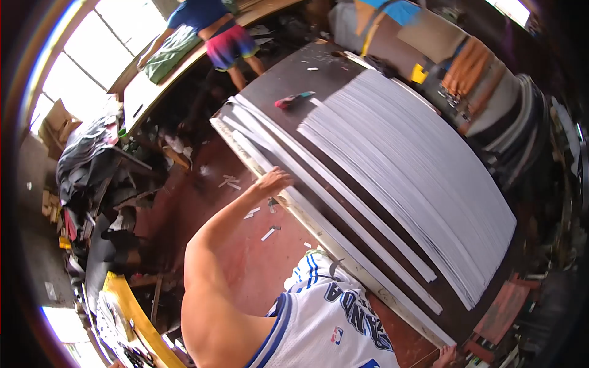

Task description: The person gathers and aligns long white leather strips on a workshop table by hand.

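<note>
Nearest the camera: wearer's white jersey (325,325) with blue trim, close against the near long side of a dark-topped table (282,80). Right hand (446,356) at the lower frame edge, partly cut off, at the near end of the outermost white strip (379,273); cannot tell whether its fingers are closed on the strip or merely touching. Left arm reaches forward along the same side; left hand (274,181) lies over the table's pale edge, against the same strip, fingers bent inward over it. Whether this hand clamps or only presses: cannot tell. The outermost strip lies lengthwise along that edge, spanning between the two hands. Just beyond it, roughly parallel and apart over much of their length, lie a second strip (429,300) and a third strip (423,270). Past a dark gap, a broad stack of white strips (405,178) covers much of the tabletop, strips packed side by side. Farther up the table, near the stack's corner, a red-and-teal tool (293,100), type unclear. Small pale offcuts (268,234) on the red floor (245,270) left of the table. Beyond the table's far end, a co-worker (227,43) in multicoloured shorts stands at a pale bench (144,101), one arm extended toward green cloth (169,58) on it.
</note>
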`<action>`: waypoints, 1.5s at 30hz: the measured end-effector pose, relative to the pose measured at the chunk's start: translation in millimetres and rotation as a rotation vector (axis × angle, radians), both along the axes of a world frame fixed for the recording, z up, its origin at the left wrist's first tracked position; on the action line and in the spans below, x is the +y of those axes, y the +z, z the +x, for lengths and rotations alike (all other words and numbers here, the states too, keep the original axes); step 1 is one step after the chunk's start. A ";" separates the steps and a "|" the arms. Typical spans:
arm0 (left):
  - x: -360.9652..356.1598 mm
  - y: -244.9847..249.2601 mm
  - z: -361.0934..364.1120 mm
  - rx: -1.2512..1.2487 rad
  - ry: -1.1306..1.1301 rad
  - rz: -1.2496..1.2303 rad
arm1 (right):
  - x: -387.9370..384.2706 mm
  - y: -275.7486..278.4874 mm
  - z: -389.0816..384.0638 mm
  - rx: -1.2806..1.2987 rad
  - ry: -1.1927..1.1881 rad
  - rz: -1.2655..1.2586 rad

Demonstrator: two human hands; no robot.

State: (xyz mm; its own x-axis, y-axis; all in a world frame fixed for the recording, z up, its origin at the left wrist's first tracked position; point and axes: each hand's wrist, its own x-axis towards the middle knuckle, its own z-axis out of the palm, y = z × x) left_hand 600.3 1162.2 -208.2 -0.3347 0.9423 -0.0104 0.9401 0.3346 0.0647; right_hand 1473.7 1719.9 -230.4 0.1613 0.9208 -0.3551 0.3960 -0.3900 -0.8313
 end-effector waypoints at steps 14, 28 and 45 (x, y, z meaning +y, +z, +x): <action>35.3 31.3 12.7 -0.012 0.296 -0.452 | -111.9 2.3 -128.4 0.125 -0.170 0.162; 382.6 -3.7 461.9 -0.702 -0.643 0.215 | -124.1 42.1 -161.4 0.291 -0.222 0.159; 415.3 -11.6 540.3 -0.462 -0.721 0.451 | -131.4 12.9 -146.7 0.511 -0.167 0.149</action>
State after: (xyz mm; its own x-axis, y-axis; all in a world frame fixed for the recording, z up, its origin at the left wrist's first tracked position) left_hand 1140.6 1577.5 -219.8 0.2717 0.8674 0.4169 0.7594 -0.4593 0.4609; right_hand 1327.0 1588.5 -217.6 0.1512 0.9435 -0.2947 -0.1289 -0.2768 -0.9523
